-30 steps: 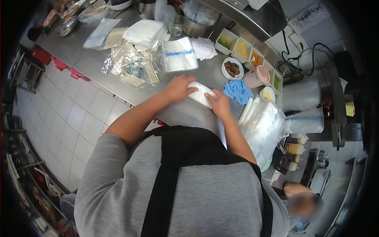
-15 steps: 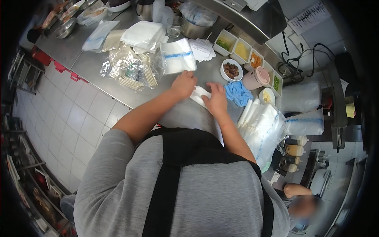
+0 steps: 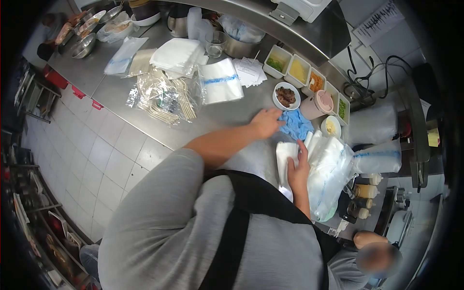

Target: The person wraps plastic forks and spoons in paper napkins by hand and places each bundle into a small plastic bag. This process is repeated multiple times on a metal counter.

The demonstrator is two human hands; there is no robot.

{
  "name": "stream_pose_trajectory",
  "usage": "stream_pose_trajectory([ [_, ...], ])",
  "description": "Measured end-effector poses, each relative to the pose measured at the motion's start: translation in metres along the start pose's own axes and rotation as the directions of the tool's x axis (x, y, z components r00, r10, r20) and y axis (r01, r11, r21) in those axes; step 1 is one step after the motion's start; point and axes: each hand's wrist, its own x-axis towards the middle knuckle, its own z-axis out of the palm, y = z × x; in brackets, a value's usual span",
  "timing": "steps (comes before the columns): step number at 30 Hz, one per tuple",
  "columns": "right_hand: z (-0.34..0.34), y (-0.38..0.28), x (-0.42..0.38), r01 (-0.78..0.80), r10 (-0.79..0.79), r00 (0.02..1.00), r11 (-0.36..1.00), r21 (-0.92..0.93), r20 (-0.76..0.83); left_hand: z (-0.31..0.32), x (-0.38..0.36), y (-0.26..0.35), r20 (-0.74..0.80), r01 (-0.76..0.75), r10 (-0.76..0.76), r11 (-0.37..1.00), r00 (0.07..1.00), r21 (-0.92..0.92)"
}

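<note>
My left hand [image 3: 266, 123] stretches across the steel counter, its fingers extended and the tips right at the edge of a crumpled blue cloth [image 3: 296, 124]. Close to my body on the right, my right hand [image 3: 298, 169] has its thumb and fingers around a flattened white roll [image 3: 286, 159]. Just beyond that hand lie more white rolls [image 3: 314, 142] beside a stack of clear plastic bags [image 3: 329, 174] with blue print. A white bowl of browned meat pieces [image 3: 286, 95] stands right behind the cloth.
White containers of chopped toppings [image 3: 297, 70] line the back right, near a pink-lidded tub [image 3: 319, 104]. Bagged wooden cutlery [image 3: 166, 99], packed napkins [image 3: 176, 55] and paper slips [image 3: 250, 71] lie left. Squeeze bottles [image 3: 366, 191] stand right, near another person [image 3: 357, 266].
Both hands were together on the white roll at the counter's middle. My left hand has let go and moved right to the blue cloth; my right hand has brought the roll right, toward the others.
</note>
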Motion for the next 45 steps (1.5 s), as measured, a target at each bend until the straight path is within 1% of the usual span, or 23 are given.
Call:
stream_pose_trajectory([
  [2, -0.007, 0.002, -0.011, -0.041, 0.041, 0.999, 0.999, 0.002, -0.001, 0.018, 0.010, 0.002, 0.006, -0.040, 0.039, 0.992, 0.999, 0.116],
  [5, -0.005, -0.002, -0.015, -0.082, 0.082, 0.997, 0.996, 0.022, -0.006, -0.008, 0.025, 0.005, 0.060, -0.020, 0.014, 0.995, 0.998, 0.096],
  [8, 0.001, 0.000, -0.012, -0.067, 0.067, 0.998, 0.998, 0.016, 0.010, -0.041, 0.006, -0.011, -0.146, 0.042, -0.055, 0.995, 0.988, -0.089],
  [10, 0.005, 0.003, -0.006, -0.005, 0.005, 1.000, 1.000, -0.002, 0.023, -0.055, -0.015, -0.041, -0.156, 0.190, -0.198, 0.979, 0.968, -0.069],
  [11, 0.006, 0.003, -0.005, 0.023, -0.023, 0.999, 1.000, -0.010, 0.031, -0.062, -0.024, -0.059, -0.248, 0.316, -0.314, 0.948, 0.916, -0.033],
  [12, 0.008, 0.001, -0.002, 0.034, -0.034, 0.998, 0.999, -0.004, 0.044, -0.069, -0.033, -0.074, -0.342, 0.440, -0.416, 0.898, 0.842, -0.011],
  [13, 0.011, -0.003, 0.001, 0.046, -0.046, 0.997, 0.999, 0.002, 0.058, -0.080, -0.040, -0.083, -0.392, 0.560, -0.494, 0.825, 0.776, 0.070],
  [14, 0.013, -0.007, 0.005, 0.058, -0.058, 0.996, 0.998, 0.008, 0.071, -0.083, -0.046, -0.093, -0.404, 0.610, -0.515, 0.778, 0.756, 0.152],
  [17, 0.021, -0.017, 0.012, 0.088, -0.092, 0.993, 0.994, 0.059, 0.073, -0.081, -0.057, -0.112, -0.276, 0.583, -0.524, 0.786, 0.805, 0.207],
  [18, 0.023, -0.019, 0.013, 0.100, -0.104, 0.992, 0.993, 0.056, 0.070, -0.081, -0.054, -0.114, -0.312, 0.571, -0.499, 0.792, 0.809, 0.214],
  [21, 0.025, -0.020, 0.013, 0.124, -0.127, 0.990, 0.991, 0.050, 0.068, -0.083, -0.054, -0.115, -0.366, 0.609, -0.568, 0.793, 0.737, -0.005],
  [23, 0.025, -0.021, 0.013, 0.125, -0.129, 0.989, 0.991, 0.053, 0.072, -0.083, -0.056, -0.120, -0.448, 0.573, -0.593, 0.795, 0.669, -0.197],
  [24, 0.027, -0.023, 0.014, 0.119, -0.122, 0.992, 0.991, 0.067, 0.042, -0.086, -0.058, -0.121, -0.483, 0.542, -0.609, 0.789, 0.629, -0.289],
  [26, 0.035, -0.032, 0.020, 0.109, -0.108, 0.994, 0.989, 0.096, -0.020, -0.091, -0.061, -0.122, -0.393, 0.524, -0.725, 0.684, 0.566, -0.508],
  [27, 0.041, -0.035, 0.028, 0.158, -0.157, 0.987, 0.984, 0.078, -0.014, -0.096, -0.062, -0.121, -0.338, 0.506, -0.772, 0.616, 0.538, -0.604],
  [29, 0.058, -0.042, 0.054, 0.254, -0.255, 0.967, 0.966, 0.048, 0.000, -0.098, -0.070, -0.127, -0.343, 0.447, -0.773, 0.601, 0.533, -0.662],
  [31, 0.076, -0.050, 0.087, 0.237, -0.235, 0.957, 0.972, 0.009, 0.172, -0.105, -0.077, -0.127, -0.319, 0.417, -0.786, 0.569, 0.529, -0.709],
  [33, 0.111, -0.055, 0.121, 0.354, -0.354, 0.935, 0.935, 0.006, 0.017, -0.115, -0.079, -0.123, -0.272, 0.411, -0.805, 0.521, 0.527, -0.748],
  [36, 0.143, -0.087, 0.165, 0.350, -0.352, 0.936, 0.931, 0.099, 0.005, -0.113, -0.085, -0.127, -0.275, 0.298, -0.745, 0.534, 0.608, -0.791],
  [39, 0.168, -0.107, 0.186, 0.368, -0.381, 0.922, 0.917, 0.157, 0.066, -0.131, -0.089, -0.112, -0.134, 0.302, -0.733, 0.430, 0.667, -0.851],
  [40, 0.174, -0.111, 0.189, 0.390, -0.401, 0.914, 0.909, 0.144, 0.058, -0.131, -0.090, -0.118, -0.106, 0.257, -0.755, 0.347, 0.647, -0.902],
  [43, 0.186, -0.121, 0.193, 0.444, -0.449, 0.893, 0.891, 0.097, 0.040, -0.154, -0.092, -0.116, 0.056, 0.376, -0.828, 0.192, 0.558, -0.907],
  [45, 0.187, -0.124, 0.193, 0.473, -0.477, 0.878, 0.877, 0.083, 0.033, -0.158, -0.097, -0.128, 0.025, 0.434, -0.808, 0.290, 0.589, -0.853],
])
